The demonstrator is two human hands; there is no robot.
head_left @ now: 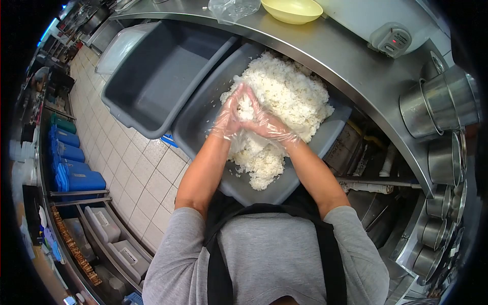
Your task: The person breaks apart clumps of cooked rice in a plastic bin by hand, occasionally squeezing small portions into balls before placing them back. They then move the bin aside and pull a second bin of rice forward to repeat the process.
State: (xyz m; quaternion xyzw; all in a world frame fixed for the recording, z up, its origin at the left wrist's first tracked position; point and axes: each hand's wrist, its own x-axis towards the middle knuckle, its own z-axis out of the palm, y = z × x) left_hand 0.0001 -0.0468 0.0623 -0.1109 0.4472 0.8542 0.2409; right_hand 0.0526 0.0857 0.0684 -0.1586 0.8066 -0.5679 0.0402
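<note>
Cooked white rice (292, 84) lies heaped in a grey plastic tub (195, 122) right in front of me, with a smaller pile nearer my body. Both of my hands wear clear plastic gloves. My left hand (229, 113) and my right hand (264, 122) meet over the rice, fingertips together, cupped around a clump of rice (246, 108). The palms face each other and the clump shows in the gap between them. Some loose grains cling to the tub's walls.
A second grey tub (152, 71) stands at the left. Behind runs a steel counter (325, 56) with a yellow bowl (292, 10) and a clear plastic bag (233, 9). Metal pots (419, 109) are at the right. Blue bins (81, 175) stand across the tiled floor (142, 173).
</note>
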